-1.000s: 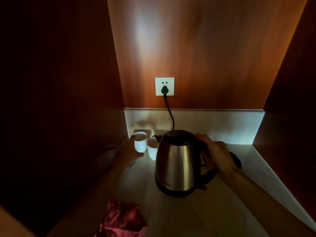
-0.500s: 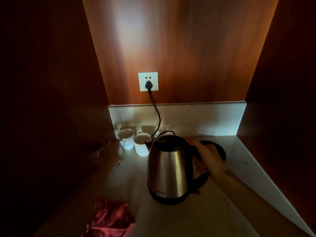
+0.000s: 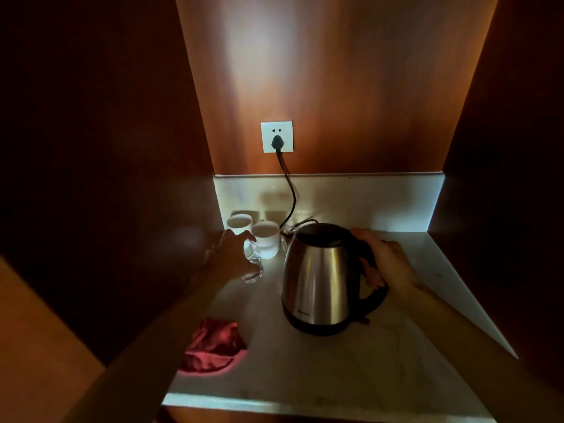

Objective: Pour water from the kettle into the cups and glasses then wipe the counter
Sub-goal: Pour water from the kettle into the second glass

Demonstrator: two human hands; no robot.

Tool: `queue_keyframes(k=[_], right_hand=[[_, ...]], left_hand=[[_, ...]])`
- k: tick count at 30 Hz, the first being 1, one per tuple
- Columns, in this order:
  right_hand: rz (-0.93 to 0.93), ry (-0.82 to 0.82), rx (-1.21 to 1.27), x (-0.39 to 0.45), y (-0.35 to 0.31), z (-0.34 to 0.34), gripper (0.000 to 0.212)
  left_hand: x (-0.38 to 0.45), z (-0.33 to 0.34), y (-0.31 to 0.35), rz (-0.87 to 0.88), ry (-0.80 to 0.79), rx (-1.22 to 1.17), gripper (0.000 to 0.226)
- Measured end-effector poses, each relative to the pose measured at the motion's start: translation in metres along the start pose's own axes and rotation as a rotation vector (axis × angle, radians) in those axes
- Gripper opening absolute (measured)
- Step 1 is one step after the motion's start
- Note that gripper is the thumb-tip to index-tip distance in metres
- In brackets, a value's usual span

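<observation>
A steel kettle with a black handle stands upright on the pale counter, off its base. My right hand is closed around the handle. Two white cups sit side by side in the back left corner. In front of them my left hand grips a clear glass, mostly hidden by my fingers. A red cloth lies crumpled near the front left of the counter.
The counter sits in a narrow wooden niche with dark walls on both sides. A black cord runs from the white wall socket down behind the kettle. The kettle's base is hidden behind the kettle and my right hand.
My left hand left the white cup, dropped to the clear glass and has brought it forward from the left wall. The kettle stays on the counter in my right hand.
</observation>
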State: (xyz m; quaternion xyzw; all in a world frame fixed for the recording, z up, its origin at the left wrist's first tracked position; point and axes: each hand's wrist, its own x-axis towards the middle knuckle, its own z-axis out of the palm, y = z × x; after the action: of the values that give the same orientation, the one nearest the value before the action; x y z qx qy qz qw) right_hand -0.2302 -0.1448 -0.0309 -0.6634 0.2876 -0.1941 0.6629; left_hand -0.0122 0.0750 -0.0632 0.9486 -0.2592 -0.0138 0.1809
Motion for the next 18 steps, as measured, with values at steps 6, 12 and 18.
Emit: queue_keyframes(k=[6,12,18], right_hand=[[-0.009,0.037,0.05,-0.039,-0.002,-0.03,0.057],[0.021,0.055,0.007,-0.061,0.009,-0.064,0.06],[0.045,0.061,0.026,-0.077,0.011,-0.076,0.045]], left_hand=[[-0.065,0.019,0.039,0.074,-0.013,-0.018,0.064],[-0.107,0.046,0.063,0.09,-0.04,-0.002,0.067],[-0.124,0.064,0.074,0.108,-0.043,-0.051,0.069]])
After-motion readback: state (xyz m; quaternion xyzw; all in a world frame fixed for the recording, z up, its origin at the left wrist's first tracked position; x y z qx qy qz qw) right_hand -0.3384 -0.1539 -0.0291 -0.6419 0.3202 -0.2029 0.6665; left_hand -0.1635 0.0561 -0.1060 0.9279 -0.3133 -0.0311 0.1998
